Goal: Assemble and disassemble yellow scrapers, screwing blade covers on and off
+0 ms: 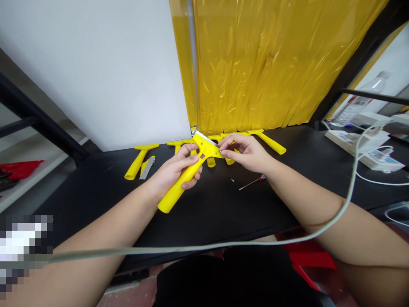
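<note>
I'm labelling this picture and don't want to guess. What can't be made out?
All in the head view:
Screwdriver: part of its handle is hidden by the right forearm.
Any small part pinched by the right hand at the held scraper: too small, fingers cover it.
Yellow scrapers behind the hands: partly hidden by them, count unsure.
Pale speck: too small to identify.
Red item: cut off by the left edge.

White panel: a smooth, broad white panel (105, 76) stood at back left.
Curtain: a wrinkled, translucent yellow plastic curtain (255, 64) hung beside the panel.
Right end: a clear plastic bottle (358, 102) stood behind white box-shaped devices (372, 150).
Left side: a bright red object (21, 169) lay on a white shelf (41, 173).
Cable: a long pale-grey cable (204, 246) curved across the foreground.
</note>
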{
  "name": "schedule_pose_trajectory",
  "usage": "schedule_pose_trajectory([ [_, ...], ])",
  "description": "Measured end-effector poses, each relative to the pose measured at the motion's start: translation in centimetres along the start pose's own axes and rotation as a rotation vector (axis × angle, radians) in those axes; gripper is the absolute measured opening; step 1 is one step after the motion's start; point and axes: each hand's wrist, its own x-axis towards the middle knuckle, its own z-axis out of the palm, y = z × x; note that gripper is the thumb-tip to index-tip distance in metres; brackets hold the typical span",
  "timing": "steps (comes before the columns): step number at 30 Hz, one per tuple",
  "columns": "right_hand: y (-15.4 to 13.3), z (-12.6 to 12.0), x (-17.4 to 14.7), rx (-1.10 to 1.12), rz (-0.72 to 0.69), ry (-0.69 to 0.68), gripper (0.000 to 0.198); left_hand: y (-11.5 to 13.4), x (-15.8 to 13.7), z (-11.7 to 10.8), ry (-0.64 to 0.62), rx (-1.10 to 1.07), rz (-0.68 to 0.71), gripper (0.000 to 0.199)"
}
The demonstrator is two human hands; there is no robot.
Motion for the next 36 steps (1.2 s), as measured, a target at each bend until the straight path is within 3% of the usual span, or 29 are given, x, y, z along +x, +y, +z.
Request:
schedule_pose_trajectory([
  [30, -1.5, 1.0, -0.7, 0.101, 0.045, 0.096, 0.029, -0.2, -0.1, -1.4, -0.084, -0.098, 0.019, 0.044],
  [36, -1.4, 1.2, -0.5, 0.218, 0.054, 0.097, 0.031, -0.1, 0.0, -1.1, -0.086, -0.096, 0.024, 0.044],
])
